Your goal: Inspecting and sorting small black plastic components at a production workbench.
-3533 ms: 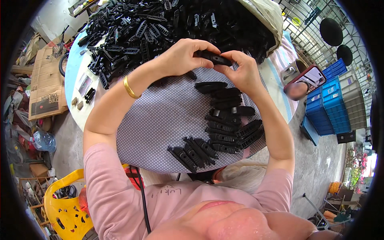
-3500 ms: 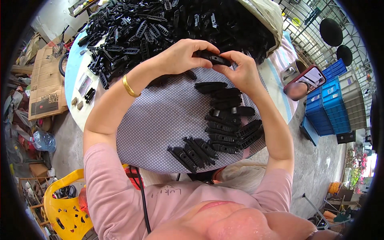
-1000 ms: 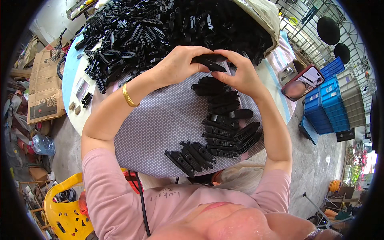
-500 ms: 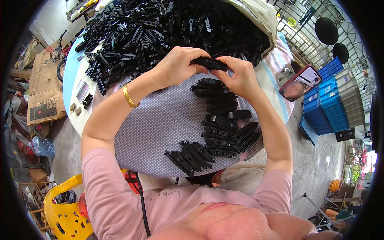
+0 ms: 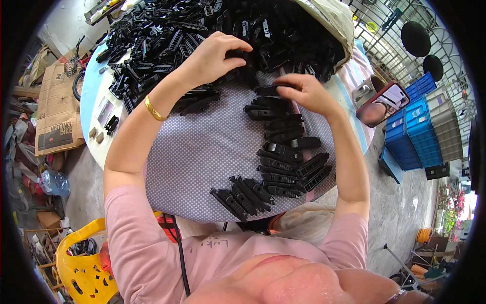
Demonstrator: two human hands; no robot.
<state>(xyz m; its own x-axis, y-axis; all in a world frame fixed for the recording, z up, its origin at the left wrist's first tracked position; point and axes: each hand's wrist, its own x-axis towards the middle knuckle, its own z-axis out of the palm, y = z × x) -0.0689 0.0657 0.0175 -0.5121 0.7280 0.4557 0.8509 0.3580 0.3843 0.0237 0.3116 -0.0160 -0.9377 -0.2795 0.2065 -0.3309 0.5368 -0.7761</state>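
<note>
My left hand (image 5: 216, 58), a gold bangle on its wrist, is at the near edge of a large heap of black plastic parts (image 5: 167, 48). Its thumb and fingers curl round a dark part (image 5: 237, 53) that blends into the heap. My right hand (image 5: 304, 92) pinches the end of a long black plastic part (image 5: 267, 90) low over the cloth, at the far end of a column of similar parts. That column (image 5: 281, 152) runs toward me in stacked rows, and several more parts (image 5: 240, 197) lie slanted side by side near the table's front edge.
A dotted grey cloth (image 5: 202, 147) covers the round table. An open pale sack (image 5: 331, 25) spills the heap at the back. At the right edge stand a phone (image 5: 383, 104) and a metal cup (image 5: 365, 89). Blue crates (image 5: 412, 126) are beyond; a yellow chair (image 5: 83, 268) is lower left.
My hands have parted from the one black part they both held. The left has moved up and left to the heap; the right has lowered a part to the column's far end.
</note>
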